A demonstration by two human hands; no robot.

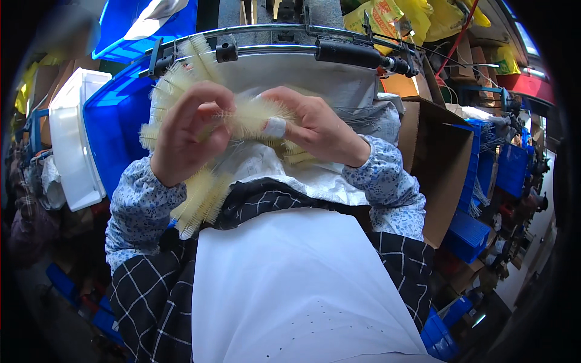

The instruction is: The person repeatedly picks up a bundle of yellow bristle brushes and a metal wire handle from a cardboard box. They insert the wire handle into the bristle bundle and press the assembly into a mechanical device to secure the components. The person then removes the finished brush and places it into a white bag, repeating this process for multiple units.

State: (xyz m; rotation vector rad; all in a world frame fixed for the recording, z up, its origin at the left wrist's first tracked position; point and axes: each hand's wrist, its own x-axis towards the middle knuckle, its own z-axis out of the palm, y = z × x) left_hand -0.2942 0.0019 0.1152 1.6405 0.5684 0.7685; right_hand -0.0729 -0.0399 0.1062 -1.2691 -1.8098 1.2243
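Between my hands is a cream-bristled tube brush [249, 116]. My left hand [192, 130] pinches its end near the twisted wire, thumb and forefinger closed together. My right hand [318, 126] wraps the bristles at the other end, its thumb bound with white tape [275, 127]. More brushes of the same kind lie around my left hand: one brush [201, 55] sticks up beyond it, and a bunch of brushes [203, 196] lies below the wrist. Further bristles [295, 152] show under my right hand. The white sheet [290, 75] beneath is partly hidden by my hands.
A metal rod with a black roller [348, 53] crosses beyond the sheet. Thin wires [363, 118] lie at its right. Blue bins [118, 118] and a white bin [74, 139] stand left. An open cardboard box [439, 157] is at the right, with yellow bags [417, 21] behind.
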